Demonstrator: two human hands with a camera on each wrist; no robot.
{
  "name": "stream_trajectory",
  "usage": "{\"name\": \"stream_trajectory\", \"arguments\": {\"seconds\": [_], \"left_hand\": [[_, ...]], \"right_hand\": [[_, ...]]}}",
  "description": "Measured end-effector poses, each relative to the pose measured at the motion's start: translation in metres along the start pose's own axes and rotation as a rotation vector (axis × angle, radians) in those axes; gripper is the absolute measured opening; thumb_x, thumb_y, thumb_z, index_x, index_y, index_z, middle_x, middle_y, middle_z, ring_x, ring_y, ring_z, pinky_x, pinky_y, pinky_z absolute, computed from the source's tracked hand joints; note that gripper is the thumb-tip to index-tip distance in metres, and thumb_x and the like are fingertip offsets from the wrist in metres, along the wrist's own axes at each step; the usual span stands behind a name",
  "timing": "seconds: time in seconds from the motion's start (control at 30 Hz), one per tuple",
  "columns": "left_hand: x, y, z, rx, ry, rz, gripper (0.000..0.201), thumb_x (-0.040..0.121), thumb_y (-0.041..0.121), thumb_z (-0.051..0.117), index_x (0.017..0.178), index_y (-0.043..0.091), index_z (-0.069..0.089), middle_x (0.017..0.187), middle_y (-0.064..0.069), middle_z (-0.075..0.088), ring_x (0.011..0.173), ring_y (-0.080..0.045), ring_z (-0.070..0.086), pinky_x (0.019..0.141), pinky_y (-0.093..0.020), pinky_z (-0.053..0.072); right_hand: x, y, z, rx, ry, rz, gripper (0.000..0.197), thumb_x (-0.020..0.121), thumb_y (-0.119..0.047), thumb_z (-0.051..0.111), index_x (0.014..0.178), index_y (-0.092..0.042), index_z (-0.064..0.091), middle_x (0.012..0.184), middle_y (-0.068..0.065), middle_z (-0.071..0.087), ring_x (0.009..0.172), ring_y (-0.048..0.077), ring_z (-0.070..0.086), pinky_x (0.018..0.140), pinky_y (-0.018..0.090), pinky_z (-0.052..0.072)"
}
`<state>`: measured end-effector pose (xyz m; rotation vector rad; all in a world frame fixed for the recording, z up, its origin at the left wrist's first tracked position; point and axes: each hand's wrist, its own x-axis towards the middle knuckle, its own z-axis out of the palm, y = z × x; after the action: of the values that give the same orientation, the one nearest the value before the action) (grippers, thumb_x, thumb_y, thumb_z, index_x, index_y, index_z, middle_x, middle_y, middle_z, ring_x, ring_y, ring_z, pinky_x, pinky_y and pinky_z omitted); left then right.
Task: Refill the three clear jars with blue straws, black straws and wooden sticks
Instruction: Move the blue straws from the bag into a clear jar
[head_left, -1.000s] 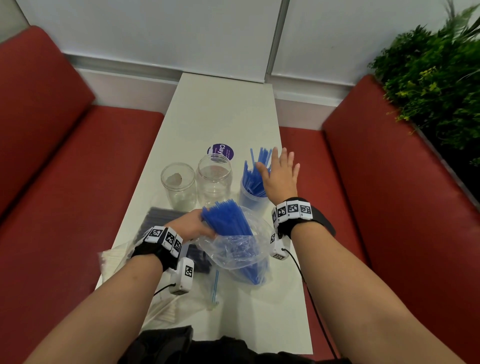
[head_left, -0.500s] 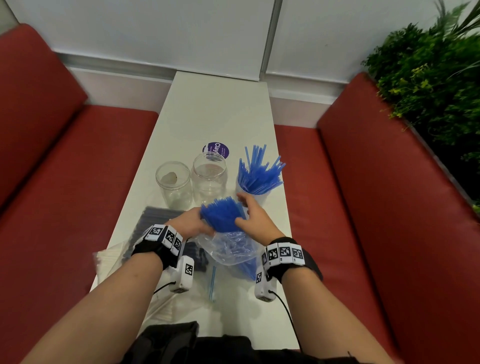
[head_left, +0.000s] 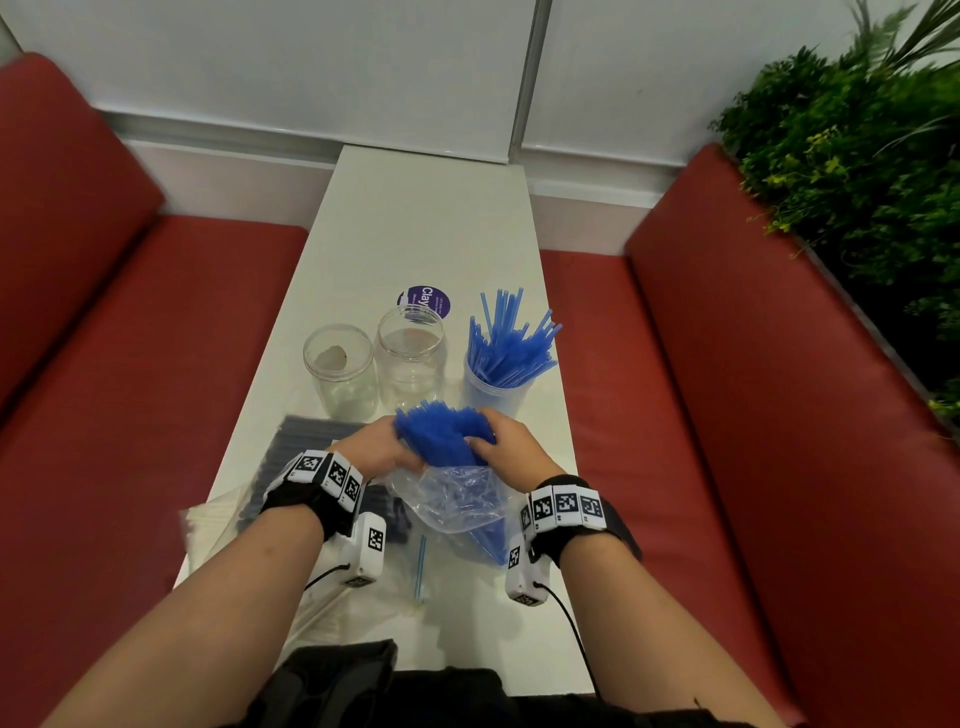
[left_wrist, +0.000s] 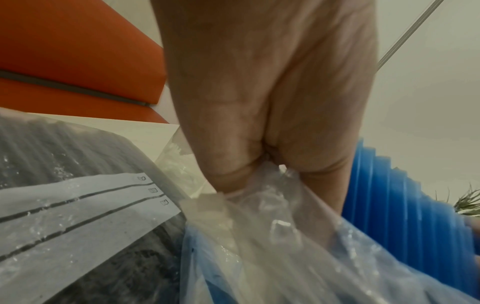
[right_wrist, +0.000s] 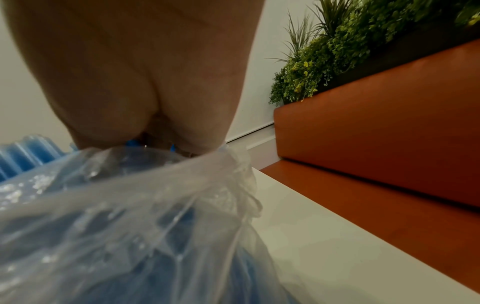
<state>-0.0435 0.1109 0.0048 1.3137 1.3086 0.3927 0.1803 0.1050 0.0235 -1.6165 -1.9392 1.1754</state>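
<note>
left hand (head_left: 382, 449): curled round the left side of the blue straw bundle (head_left: 441, 434), with the plastic bag (head_left: 457, 501) bunched under the fingers — the left wrist view shows the film gathered right at the palm.
right hand (head_left: 506, 447): fingers wrapped onto the right side of the same bundle, so both hands have it clamped between them.
bundle: sticks up out of the bag's mouth, just in front of the jars, lower ends down inside the bag.
right jar (head_left: 496, 389): already stuffed with blue straws fanning out the top.
middle jar (head_left: 410, 356): nothing in it that I can see.
left jar (head_left: 340, 371): has some small pale scrap inside, can't tell what.
black straws (head_left: 306, 441): bagged, lying flat on the table (head_left: 415, 223) under the left wrist.
stray blue straw (head_left: 420, 566): loose on the table between the forearms.
purple sticker (head_left: 423, 301): flat on the table just behind the middle jar.
surroundings: red benches (head_left: 130, 338) either side — greenery (head_left: 857, 156) behind the right one.
</note>
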Motion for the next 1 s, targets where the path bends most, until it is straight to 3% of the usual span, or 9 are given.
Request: {"name": "stream_trajectory", "arguments": {"seconds": [0.13, 0.23, 0.3, 0.43, 0.6, 0.73, 0.87, 0.93, 1.0], "left_hand": [[0.000, 0.000, 0.000, -0.014, 0.011, 0.007, 0.050, 0.069, -0.005, 0.079, 0.113, 0.014, 0.070, 0.108, -0.006, 0.075, 0.106, -0.026, 0.068, 0.095, -0.042, 0.053], [0.000, 0.001, 0.000, -0.036, 0.005, 0.013, 0.053, 0.066, -0.004, 0.079, 0.115, 0.015, 0.070, 0.109, -0.005, 0.076, 0.109, -0.026, 0.068, 0.099, -0.044, 0.051], [0.000, 0.002, 0.000, -0.040, 0.006, 0.019, 0.054, 0.062, 0.001, 0.079, 0.113, 0.018, 0.071, 0.107, -0.002, 0.076, 0.105, -0.022, 0.069, 0.094, -0.040, 0.052], [0.000, 0.003, -0.002, -0.012, 0.012, 0.025, 0.049, 0.068, -0.002, 0.078, 0.109, 0.023, 0.070, 0.102, 0.002, 0.076, 0.091, -0.012, 0.068, 0.073, -0.027, 0.049], [0.000, 0.004, -0.003, -0.016, 0.023, 0.038, 0.048, 0.072, -0.004, 0.078, 0.108, 0.027, 0.069, 0.092, 0.013, 0.076, 0.073, 0.008, 0.066, 0.063, -0.013, 0.047], [0.002, 0.002, -0.003, -0.031, 0.042, 0.042, 0.047, 0.074, -0.005, 0.077, 0.108, 0.025, 0.069, 0.100, 0.007, 0.074, 0.078, 0.001, 0.065, 0.068, -0.019, 0.047], [0.003, 0.001, -0.003, -0.033, 0.046, 0.035, 0.049, 0.073, -0.005, 0.077, 0.115, 0.020, 0.068, 0.107, 0.002, 0.074, 0.096, -0.013, 0.067, 0.085, -0.032, 0.049], [0.004, 0.000, -0.003, -0.026, 0.042, 0.029, 0.049, 0.072, -0.004, 0.078, 0.113, 0.021, 0.069, 0.099, 0.008, 0.076, 0.088, -0.008, 0.067, 0.079, -0.028, 0.051], [0.003, 0.001, -0.004, -0.017, 0.038, 0.023, 0.047, 0.071, -0.003, 0.078, 0.105, 0.028, 0.070, 0.086, 0.016, 0.076, 0.073, 0.002, 0.067, 0.064, -0.015, 0.049]], "right_hand": [[0.000, -0.002, 0.000, 0.056, 0.025, -0.010, 0.032, 0.103, -0.022, 0.057, 0.133, -0.013, 0.052, 0.131, 0.008, 0.062, 0.116, 0.020, 0.059, 0.094, 0.026, 0.042], [0.003, -0.006, 0.002, 0.093, 0.068, -0.012, 0.032, 0.104, -0.023, 0.055, 0.133, -0.013, 0.050, 0.133, 0.009, 0.055, 0.118, 0.018, 0.053, 0.099, 0.027, 0.040], [0.005, -0.007, 0.003, 0.096, 0.105, -0.001, 0.033, 0.104, -0.022, 0.054, 0.135, -0.013, 0.050, 0.134, 0.010, 0.054, 0.122, 0.021, 0.052, 0.102, 0.028, 0.039], [0.007, -0.006, 0.004, 0.143, 0.083, 0.044, 0.032, 0.104, -0.014, 0.053, 0.136, -0.015, 0.051, 0.135, 0.007, 0.059, 0.124, 0.022, 0.056, 0.100, 0.028, 0.044], [0.011, -0.009, -0.001, 0.214, 0.148, 0.055, 0.031, 0.105, -0.020, 0.051, 0.136, -0.014, 0.051, 0.132, 0.009, 0.063, 0.123, 0.023, 0.059, 0.102, 0.032, 0.045], [0.011, -0.017, -0.005, 0.261, 0.228, -0.004, 0.013, 0.107, -0.023, 0.047, 0.118, -0.018, 0.048, 0.094, 0.003, 0.064, 0.083, 0.015, 0.061, 0.079, 0.031, 0.049], [0.013, -0.035, -0.016, 0.381, 0.328, -0.074, 0.015, 0.104, -0.027, 0.056, 0.109, -0.015, 0.049, 0.086, -0.005, 0.058, 0.070, 0.004, 0.053, 0.067, 0.017, 0.047], [0.018, -0.050, -0.030, 0.474, 0.383, -0.113, 0.029, 0.098, -0.035, 0.065, 0.100, -0.011, 0.049, 0.078, 0.000, 0.053, 0.065, 0.010, 0.049, 0.059, 0.018, 0.044], [0.024, -0.065, -0.044, 0.581, 0.435, -0.147, 0.048, 0.090, -0.044, 0.072, 0.094, -0.005, 0.045, 0.073, 0.006, 0.046, 0.061, 0.018, 0.044, 0.052, 0.025, 0.042]]}}
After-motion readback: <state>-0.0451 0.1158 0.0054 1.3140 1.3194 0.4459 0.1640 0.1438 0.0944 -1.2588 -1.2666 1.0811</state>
